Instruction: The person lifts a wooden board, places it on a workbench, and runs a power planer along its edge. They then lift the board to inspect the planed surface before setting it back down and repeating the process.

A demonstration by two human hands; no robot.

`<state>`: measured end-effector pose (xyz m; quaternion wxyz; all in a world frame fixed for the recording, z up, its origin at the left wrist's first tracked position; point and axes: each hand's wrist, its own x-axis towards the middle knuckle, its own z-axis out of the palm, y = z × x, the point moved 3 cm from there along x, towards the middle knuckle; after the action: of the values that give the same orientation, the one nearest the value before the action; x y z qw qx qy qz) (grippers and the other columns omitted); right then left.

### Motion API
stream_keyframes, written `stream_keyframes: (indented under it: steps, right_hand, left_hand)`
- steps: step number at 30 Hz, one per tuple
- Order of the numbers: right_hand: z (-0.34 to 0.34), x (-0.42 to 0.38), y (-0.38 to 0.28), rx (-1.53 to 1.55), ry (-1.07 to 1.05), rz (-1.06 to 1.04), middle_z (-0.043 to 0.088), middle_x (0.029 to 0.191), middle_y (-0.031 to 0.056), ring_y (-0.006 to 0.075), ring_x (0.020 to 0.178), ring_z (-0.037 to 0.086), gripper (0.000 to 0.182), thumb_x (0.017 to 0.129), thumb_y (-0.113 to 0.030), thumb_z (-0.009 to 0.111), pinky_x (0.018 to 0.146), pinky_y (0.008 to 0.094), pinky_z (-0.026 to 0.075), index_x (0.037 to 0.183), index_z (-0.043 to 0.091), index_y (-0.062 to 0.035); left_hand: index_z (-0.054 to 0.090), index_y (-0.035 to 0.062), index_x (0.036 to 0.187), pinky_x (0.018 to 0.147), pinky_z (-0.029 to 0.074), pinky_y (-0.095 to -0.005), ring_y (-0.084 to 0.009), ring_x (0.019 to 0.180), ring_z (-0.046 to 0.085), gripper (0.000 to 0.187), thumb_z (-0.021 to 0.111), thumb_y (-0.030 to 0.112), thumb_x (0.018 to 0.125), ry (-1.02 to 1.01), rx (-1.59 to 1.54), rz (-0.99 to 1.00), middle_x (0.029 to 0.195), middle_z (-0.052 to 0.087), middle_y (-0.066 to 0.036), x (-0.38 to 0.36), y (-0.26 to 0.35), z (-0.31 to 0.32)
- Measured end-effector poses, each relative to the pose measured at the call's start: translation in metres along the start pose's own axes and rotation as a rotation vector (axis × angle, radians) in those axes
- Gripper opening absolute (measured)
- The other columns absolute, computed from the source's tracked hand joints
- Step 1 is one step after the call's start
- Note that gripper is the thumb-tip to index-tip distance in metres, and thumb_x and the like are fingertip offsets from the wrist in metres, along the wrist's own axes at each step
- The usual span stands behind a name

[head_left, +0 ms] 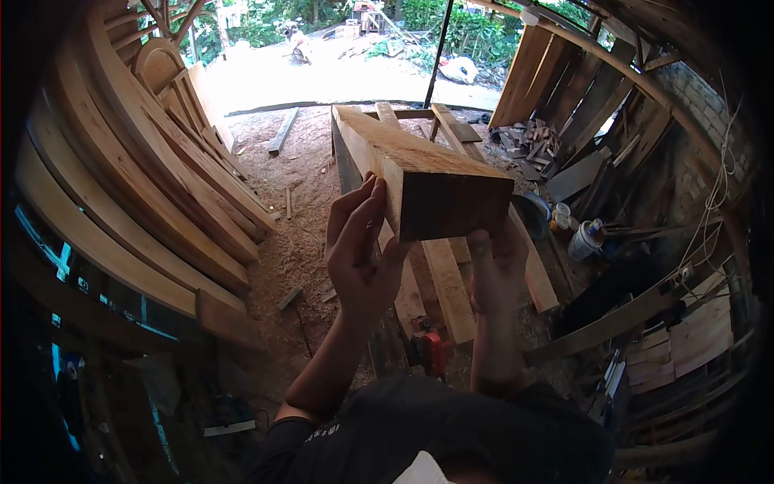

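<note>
A thick wooden beam (pixel 427 157) is raised in front of me, its dark sawn end facing me and its length running away toward the yard. My left hand (pixel 359 242) grips its left side near the close end, fingers on the side face and thumb below. Under the right corner, my right hand (pixel 498 250) holds the same end, its fingers partly hidden by the wood. Beneath the beam lie several long planks (pixel 447 290) on a low support. A red power tool (pixel 433 352) sits below, between my forearms.
Tall boards (pixel 153 161) lean along the left wall. Offcuts (pixel 532 145) are heaped at the back right, near a white container (pixel 586 239). Shavings cover the floor (pixel 278 242), where a loose plank (pixel 284 131) lies. A cord (pixel 716 202) hangs at the right.
</note>
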<state>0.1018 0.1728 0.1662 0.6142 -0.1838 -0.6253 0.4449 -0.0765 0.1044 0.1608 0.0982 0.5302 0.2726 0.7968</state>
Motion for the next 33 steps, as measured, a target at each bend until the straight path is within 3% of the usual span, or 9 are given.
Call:
stream_keyframes:
  steps: [11, 13, 17, 19, 22, 26, 29, 31, 33]
  right_hand:
    - [0.004, -0.023, -0.005, 0.051, 0.035, 0.036, 0.076, 0.121, 0.0068, 0.0078, 0.105, 0.069, 0.067, 0.097, -0.031, 0.086, 0.088, 0.0236, 0.055, 0.146, 0.058, 0.0051]
    - [0.000, -0.032, -0.006, 0.008, 0.018, 0.100, 0.076, 0.121, 0.0069, 0.0077, 0.105, 0.069, 0.069, 0.097, -0.032, 0.086, 0.087, 0.0230, 0.054, 0.147, 0.057, 0.0056]
    - [-0.012, -0.063, 0.007, -0.032, 0.018, 0.089, 0.076, 0.120, 0.0069, 0.0083, 0.105, 0.070, 0.067, 0.097, -0.034, 0.085, 0.087, 0.0227, 0.054, 0.143, 0.059, 0.0061]
    - [-0.023, -0.084, 0.016, -0.087, -0.041, 0.140, 0.075, 0.120, 0.0072, 0.0085, 0.105, 0.070, 0.063, 0.098, -0.037, 0.084, 0.087, 0.0234, 0.054, 0.138, 0.062, 0.0062]
    - [-0.049, -0.121, 0.040, -0.141, -0.125, 0.255, 0.075, 0.121, 0.0090, 0.0103, 0.106, 0.070, 0.059, 0.096, -0.032, 0.087, 0.088, 0.0260, 0.055, 0.135, 0.063, 0.0065]
    - [-0.072, -0.177, 0.076, -0.216, -0.196, 0.332, 0.075, 0.122, 0.0100, 0.0133, 0.109, 0.071, 0.057, 0.092, -0.023, 0.090, 0.091, 0.0288, 0.056, 0.134, 0.064, 0.0060]
    - [-0.089, -0.214, 0.097, -0.020, -0.189, 0.497, 0.076, 0.125, 0.0136, 0.0192, 0.110, 0.073, 0.065, 0.088, -0.010, 0.091, 0.095, 0.0339, 0.057, 0.143, 0.061, 0.0053]
    - [-0.107, -0.234, 0.111, -0.402, -0.334, 0.454, 0.074, 0.133, 0.0183, 0.0240, 0.116, 0.074, 0.079, 0.086, -0.002, 0.088, 0.101, 0.0371, 0.056, 0.156, 0.052, 0.0032]
    - [-0.123, -0.275, 0.134, -0.422, -0.335, 0.572, 0.072, 0.136, 0.0200, 0.0264, 0.119, 0.074, 0.086, 0.085, -0.001, 0.087, 0.102, 0.0376, 0.055, 0.160, 0.046, 0.0023]
  left_hand:
    - [0.053, -0.0108, 0.152, 0.116, 0.053, -0.0435, -0.0288, 0.141, 0.056, 0.056, 0.071, 0.015, 0.105, -0.022, 0.104, 0.031, 0.148, 0.051, -0.017, -0.024, -0.005, -0.014]
    - [0.054, -0.0134, 0.151, 0.121, 0.045, -0.0479, -0.0408, 0.142, 0.058, 0.066, 0.070, 0.032, 0.105, -0.035, 0.279, 0.026, 0.143, 0.061, -0.029, -0.035, -0.004, -0.021]
    - [0.051, -0.0142, 0.153, 0.121, 0.044, -0.0493, -0.0450, 0.143, 0.058, 0.072, 0.070, 0.034, 0.103, -0.157, 0.489, -0.026, 0.149, 0.058, -0.036, -0.062, 0.016, -0.027]
    - [0.048, -0.0167, 0.153, 0.120, 0.044, -0.0487, -0.0462, 0.148, 0.051, 0.076, 0.073, 0.031, 0.100, -0.251, 0.483, -0.155, 0.156, 0.048, -0.041, -0.081, 0.018, -0.029]
    - [0.046, -0.0188, 0.153, 0.120, 0.044, -0.0490, -0.0483, 0.150, 0.047, 0.080, 0.078, 0.027, 0.096, -0.356, 0.437, -0.150, 0.156, 0.046, -0.043, -0.100, 0.035, -0.031]
    - [0.044, -0.0204, 0.153, 0.115, 0.049, -0.0464, -0.0485, 0.147, 0.051, 0.086, 0.087, 0.014, 0.086, -0.280, 0.538, -0.324, 0.155, 0.047, -0.044, -0.175, 0.019, -0.034]
    - [0.045, -0.0181, 0.154, 0.112, 0.052, -0.0437, -0.0479, 0.144, 0.056, 0.085, 0.086, 0.006, 0.085, -0.273, 0.562, -0.422, 0.155, 0.048, -0.043, -0.229, 0.012, -0.035]
    - [0.045, -0.0169, 0.155, 0.111, 0.052, -0.0433, -0.0477, 0.143, 0.057, 0.084, 0.085, 0.004, 0.085, -0.292, 0.584, -0.470, 0.157, 0.047, -0.042, -0.263, -0.002, -0.036]
    - [0.044, -0.0149, 0.157, 0.111, 0.052, -0.0418, -0.0472, 0.143, 0.057, 0.084, 0.084, -0.001, 0.085, -0.324, 0.591, -0.625, 0.159, 0.045, -0.040, -0.310, -0.012, -0.042]
